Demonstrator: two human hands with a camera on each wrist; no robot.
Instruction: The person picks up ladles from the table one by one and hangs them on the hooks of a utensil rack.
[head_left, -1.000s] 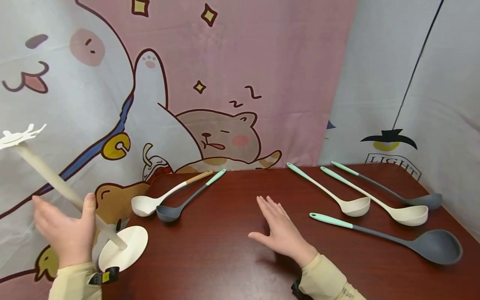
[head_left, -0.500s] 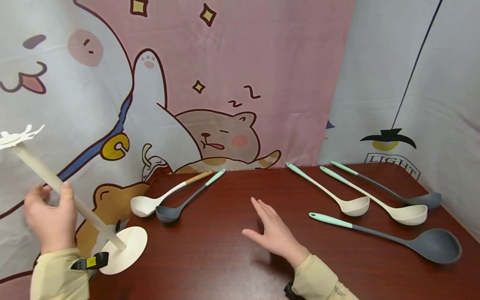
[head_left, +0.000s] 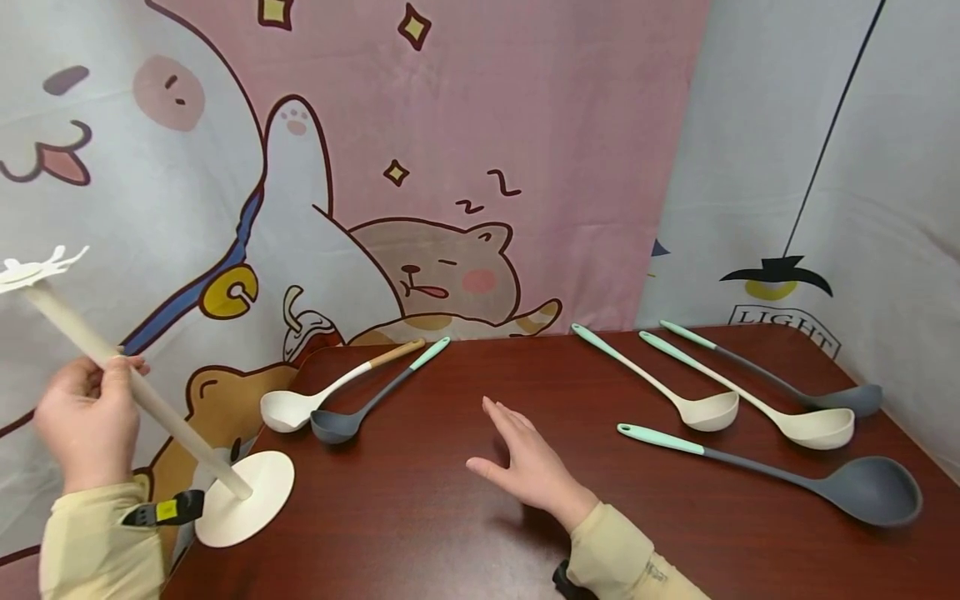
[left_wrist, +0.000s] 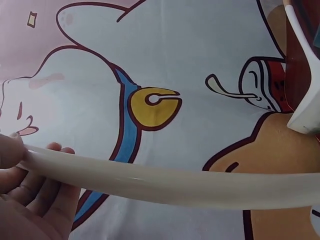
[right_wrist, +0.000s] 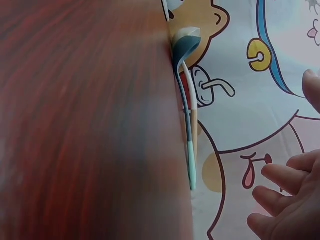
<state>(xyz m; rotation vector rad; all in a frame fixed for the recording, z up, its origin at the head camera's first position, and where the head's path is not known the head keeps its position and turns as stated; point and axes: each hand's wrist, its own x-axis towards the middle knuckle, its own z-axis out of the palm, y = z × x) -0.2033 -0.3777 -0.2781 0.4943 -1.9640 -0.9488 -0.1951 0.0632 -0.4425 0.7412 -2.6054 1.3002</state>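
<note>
In the head view, my left hand grips the pole of a white stand with a hooked top and a round base at the table's left edge. The stand leans to the left. The left wrist view shows thumb and fingers around the cream pole. My right hand hovers over the middle of the table, fingers extended, holding nothing. A white ladle with a wooden handle and a grey ladle with a mint handle lie just beyond the base.
On the table's right side lie several more mint-handled ladles: two cream ones, a grey one and a larger grey one nearer the front. A cartoon-printed curtain rises behind the dark red table.
My left hand has moved left and up along the pole, and its fingers have closed around it. The right hand has drifted slightly left. The stand and ladles have stayed put.
</note>
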